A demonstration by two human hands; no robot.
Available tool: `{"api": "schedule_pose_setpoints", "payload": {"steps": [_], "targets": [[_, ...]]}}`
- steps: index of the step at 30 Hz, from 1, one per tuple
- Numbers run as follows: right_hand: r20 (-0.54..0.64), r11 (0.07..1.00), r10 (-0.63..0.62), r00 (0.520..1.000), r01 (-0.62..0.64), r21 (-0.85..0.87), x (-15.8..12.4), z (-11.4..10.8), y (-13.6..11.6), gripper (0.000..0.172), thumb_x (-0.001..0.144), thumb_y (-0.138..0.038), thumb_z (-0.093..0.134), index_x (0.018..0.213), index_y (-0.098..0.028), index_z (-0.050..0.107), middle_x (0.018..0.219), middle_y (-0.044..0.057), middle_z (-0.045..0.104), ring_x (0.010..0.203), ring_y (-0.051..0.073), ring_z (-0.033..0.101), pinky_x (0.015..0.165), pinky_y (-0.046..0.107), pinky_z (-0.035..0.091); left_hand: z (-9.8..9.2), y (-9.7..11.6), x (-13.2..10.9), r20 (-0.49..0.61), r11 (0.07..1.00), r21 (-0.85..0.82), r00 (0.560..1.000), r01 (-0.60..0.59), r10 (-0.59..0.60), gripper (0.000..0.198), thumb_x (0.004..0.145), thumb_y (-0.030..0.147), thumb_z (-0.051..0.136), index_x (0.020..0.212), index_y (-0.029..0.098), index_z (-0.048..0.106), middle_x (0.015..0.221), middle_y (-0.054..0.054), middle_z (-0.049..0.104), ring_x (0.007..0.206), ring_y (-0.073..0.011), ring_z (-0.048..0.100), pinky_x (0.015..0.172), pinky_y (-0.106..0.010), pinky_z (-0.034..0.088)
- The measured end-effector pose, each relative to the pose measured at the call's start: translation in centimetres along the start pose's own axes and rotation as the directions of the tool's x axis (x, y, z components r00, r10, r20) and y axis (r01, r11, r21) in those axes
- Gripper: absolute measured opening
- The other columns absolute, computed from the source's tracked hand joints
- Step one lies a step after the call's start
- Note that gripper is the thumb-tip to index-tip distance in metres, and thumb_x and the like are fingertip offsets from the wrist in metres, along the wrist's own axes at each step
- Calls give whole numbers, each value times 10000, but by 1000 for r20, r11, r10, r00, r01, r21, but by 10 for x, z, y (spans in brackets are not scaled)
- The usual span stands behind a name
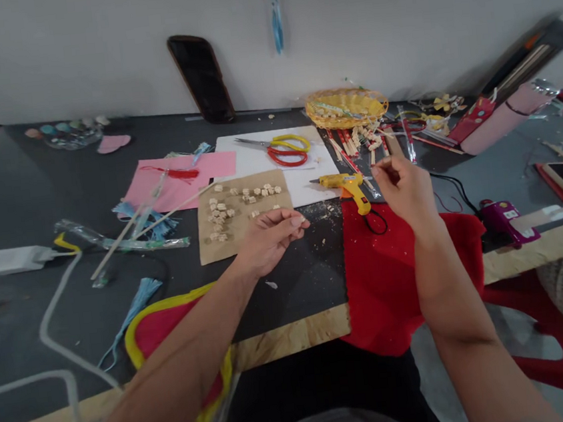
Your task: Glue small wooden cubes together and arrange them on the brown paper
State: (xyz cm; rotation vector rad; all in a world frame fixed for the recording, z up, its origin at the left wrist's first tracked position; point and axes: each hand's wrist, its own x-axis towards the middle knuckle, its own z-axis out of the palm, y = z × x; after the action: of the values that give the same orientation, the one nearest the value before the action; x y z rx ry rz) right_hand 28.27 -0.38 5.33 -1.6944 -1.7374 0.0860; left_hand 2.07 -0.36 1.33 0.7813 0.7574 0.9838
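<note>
— Where are the hands, taking the brown paper sheet (241, 212) as the mark?

— The left hand (269, 238) hovers over that sheet's near right corner, fingers curled in and pinched together at the tips. Whether something small sits between them I cannot tell.

— And the other?

— The right hand (402, 188) is raised well to the right of the sheet, past the yellow glue gun (346, 186). Its thumb and forefinger are pinched near the top, the rest loosely curled; anything held there is too small to make out.

— What lies on the sheet?

— Small pale wooden beads (233, 206), scattered in loose rows across it, just beyond the left hand's fingertips and well apart from the right hand.

— Around it?

— Behind the sheet, a white paper carrying the yellow and red scissors (282, 149). To its left, pink paper (177, 178). To its right, a red cloth (392, 266) hanging over the front edge of the dark worktop (23, 198), under the right wrist. Farther back right, a woven basket (346, 107).
</note>
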Motion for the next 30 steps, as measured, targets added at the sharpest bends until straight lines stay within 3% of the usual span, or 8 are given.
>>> {"api": "schedule_pose_setpoints", "payload": {"steps": [4,7,11,17,20,23,26,30], "targets": [[260,965,177,949,-115,-238,0,-1,11,319,874,-487,549,795,-193,643,695,58,662,657,195,606,593,295,404,0,1,2,-2,999,-24,999,-34,34,153,605,218,841,629,148,707,557,-9,626,587,-97,570,559,-211,454],[382,957,201,902,-98,-273,-3,12,9,377,840,-559,572,791,-191,636,749,78,686,648,196,605,564,287,375,-2,0,3,2,998,-23,999,-50,50,166,604,234,848,646,146,714,541,-6,607,589,-101,565,550,-213,447],[410,958,188,892,-74,-277,-4,29,9,370,834,-545,583,779,-181,617,727,85,667,601,181,579,542,283,361,-4,-1,4,25,998,-31,998,-50,51,161,631,258,839,668,151,724,557,-8,615,584,-97,558,558,-218,450],[379,953,274,884,-196,-233,0,35,16,326,813,-487,567,665,-197,565,667,61,620,611,181,563,548,292,348,-2,2,0,60,997,-65,998,-32,36,149,630,248,840,680,164,727,643,-21,669,553,-73,527,562,-216,450],[289,959,285,914,-273,-81,2,33,16,308,782,-499,595,738,-195,580,710,47,634,652,179,572,569,291,372,-1,4,0,70,997,-70,997,-29,34,167,625,263,845,672,159,724,625,-20,658,561,-79,532,562,-218,443],[172,907,281,944,-320,273,2,34,14,292,782,-484,592,837,-200,559,729,20,622,638,152,565,554,281,409,-2,5,0,72,995,-90,996,-38,45,172,632,255,842,660,148,710,621,-23,649,576,-83,534,565,-221,436],[236,689,206,950,-312,654,0,39,8,279,758,-377,601,961,-220,492,810,13,633,640,136,590,518,265,442,-3,5,1,61,989,-138,997,-46,55,184,647,260,836,660,140,698,638,-26,653,561,-69,508,564,-220,432],[347,435,0,938,-312,845,-6,44,-5,368,715,-256,615,1045,-239,451,1008,44,649,669,118,616,482,235,435,-4,7,2,50,979,-195,996,-60,71,218,621,273,857,693,138,701,678,-34,668,545,-56,484,554,-209,442]]}}
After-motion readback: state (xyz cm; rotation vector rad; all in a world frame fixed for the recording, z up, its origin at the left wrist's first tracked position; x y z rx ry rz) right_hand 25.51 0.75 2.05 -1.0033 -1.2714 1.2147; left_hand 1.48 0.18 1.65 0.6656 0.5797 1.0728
